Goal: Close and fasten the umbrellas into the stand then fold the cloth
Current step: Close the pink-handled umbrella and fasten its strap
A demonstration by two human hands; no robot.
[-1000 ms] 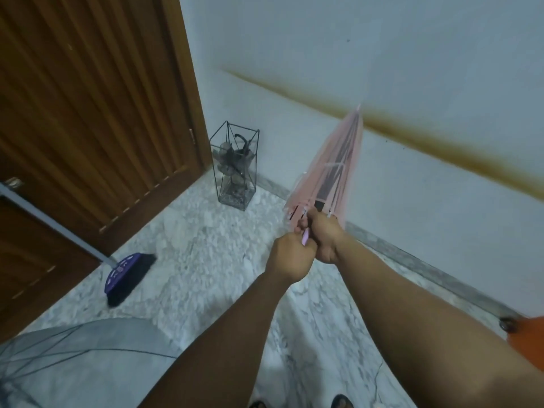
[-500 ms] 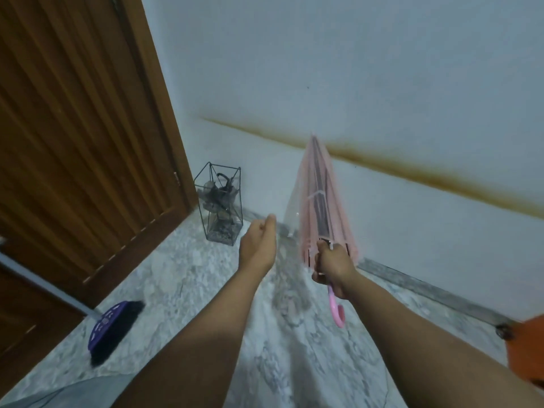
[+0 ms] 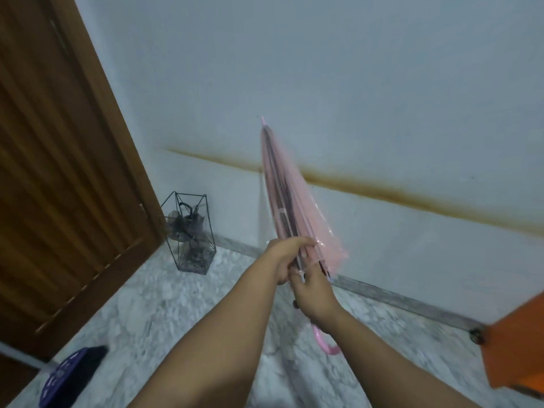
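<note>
Pink umbrella (image 3: 290, 207) is collapsed, tip up and tilted slightly left, held out in front of the white wall (image 3: 353, 83), clear of the marble floor (image 3: 164, 307). R hand (image 3: 315, 295) grips the shaft just below the canopy's lower edge, fingers curled round it; curved pink handle (image 3: 325, 344) hangs out below the wrist. Looks like this hand acts as the anchor, keeping the umbrella steady while the other works. L hand (image 3: 284, 257) comes in from the left, fingers wrapped over the lower canopy folds and rib ends, prob. gathering the loose plastic tight against the shaft so the strap can go round. Strap itself: can't make out, too blurred.

Wire umbrella stand (image 3: 188, 231) sits in the corner by the wooden door (image 3: 59, 172), well apart from the hands, w/ a dark umbrella (image 3: 185, 225) already in it. So judged progress: one umbrella stowed, the pink one closed but not yet fastened or put in. Cloth not in view.

Also around: purple broom head (image 3: 66, 375) low left on the floor, orange object (image 3: 518, 343) at right edge, brown stain line (image 3: 412, 195) along the wall.

Risk guess: slick plastic folds could spring loose if L hand lets go before fastening.
</note>
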